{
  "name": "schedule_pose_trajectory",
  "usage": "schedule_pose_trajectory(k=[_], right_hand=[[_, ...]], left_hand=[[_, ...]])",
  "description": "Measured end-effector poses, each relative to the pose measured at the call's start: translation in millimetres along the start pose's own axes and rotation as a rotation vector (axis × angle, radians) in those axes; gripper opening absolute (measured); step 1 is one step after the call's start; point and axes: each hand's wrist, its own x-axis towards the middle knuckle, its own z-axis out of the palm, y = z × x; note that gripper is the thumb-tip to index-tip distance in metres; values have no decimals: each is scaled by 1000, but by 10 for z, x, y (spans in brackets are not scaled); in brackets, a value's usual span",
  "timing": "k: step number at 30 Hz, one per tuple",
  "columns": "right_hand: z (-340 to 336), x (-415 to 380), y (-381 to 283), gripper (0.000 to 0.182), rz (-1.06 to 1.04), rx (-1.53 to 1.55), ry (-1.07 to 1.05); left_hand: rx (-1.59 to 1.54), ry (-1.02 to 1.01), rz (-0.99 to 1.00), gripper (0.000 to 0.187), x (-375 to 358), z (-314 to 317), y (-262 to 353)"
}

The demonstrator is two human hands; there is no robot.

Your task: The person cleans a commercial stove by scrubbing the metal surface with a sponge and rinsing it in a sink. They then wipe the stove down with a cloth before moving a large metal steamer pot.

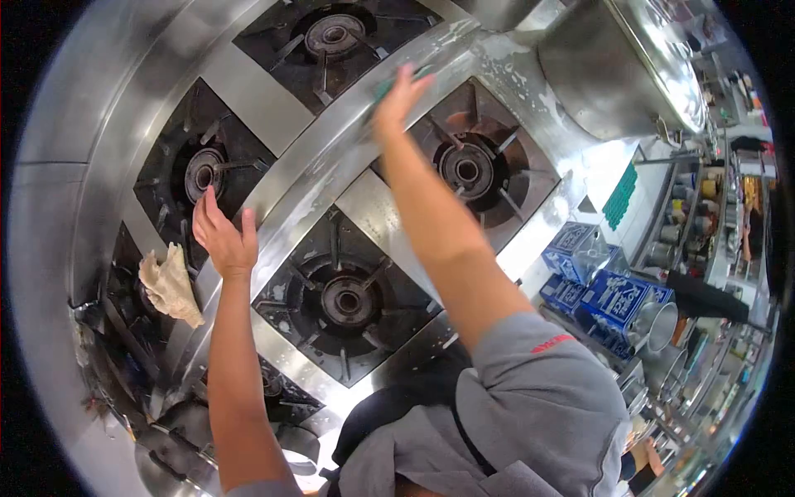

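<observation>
The right hand (pixel 400 99) reaches far across the steel stove (pixel 273 116), its fingers spread flat over a green scrub pad (pixel 387 85) pressed on the wet centre strip (pixel 331 157) that runs between the burners; only the pad's edges peek out around the fingers. The left hand (pixel 224 240) is open and holds nothing, palm resting against the same strip nearer the body, beside the edge of a burner well (pixel 203 170). A crumpled rag (pixel 171 286) lies just left of that hand, on the next burner's rim. A big steel pot (pixel 613 66) stands at the strip's far end, close beyond the pad. Between the hands the strip lies bare. Blue boxes (pixel 613 294) sit well apart, below the stove's right edge.
</observation>
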Motion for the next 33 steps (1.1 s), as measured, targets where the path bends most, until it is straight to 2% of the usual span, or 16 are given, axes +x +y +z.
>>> schedule_pose_trajectory(k=[3, 8, 11, 13, 15, 16, 17, 19, 21, 23, 25, 27, 29, 30, 31, 33], right_hand=[[-254, 1152, -216, 100, 55, 9, 4], [-391, 2068, -366, 112, 274, 156, -236], [-302, 1246, -442, 117, 250, -249, -185], [-275, 278, -392, 106, 120, -490, -304], [-366, -577, -39, 87, 103, -341, -466], [-508, -1010, -556, 73, 351, -486, -580], [-666, -1308, -448, 56, 209, -477, -607], [-1111, -1701, -555, 41, 234, -373, -728], [-1721, -1873, -893, 32, 507, -224, -759], [-2424, -1850, -1115, 26, 655, -3, -707], [-3231, -1589, -1092, 24, 671, -21, -622], [-3777, -1615, -1777, 30, 974, 264, -529], [-4147, -1653, -1997, 33, 955, 414, -487], [-4250, -1702, -2047, 33, 948, 428, -499], [-4349, -1755, -2070, 35, 960, 450, -525], [-4461, -1852, -2119, 37, 974, 477, -562]], left_hand=[[-19, -7, -12, 75, 30, -33, 32], [6, 37, -30, 76, 18, -5, -2], [34, 57, -15, 76, 3, 7, 9], [53, 81, -7, 76, -30, 17, 3], [66, 115, 20, 77, -31, 45, 18], [86, 138, 24, 76, -44, 53, 5], [108, 160, 26, 76, -67, 59, 6], [128, 180, 18, 72, -106, 50, 61], [226, 176, -75, 67, -137, -15, 139], [240, 397, -190, 66, -300, 156, 288], [-20, 414, -260, 63, -730, 201, 917], [-431, 227, -258, 43, -1240, -250, 1841], [-726, 64, -124, 22, -1742, -487, 2450], [-829, 5, -167, 23, -1976, -615, 2764], [-1125, -226, -398, 28, -2232, -550, 2946], [-1314, -388, -457, 34, -2417, -836, 3302]])
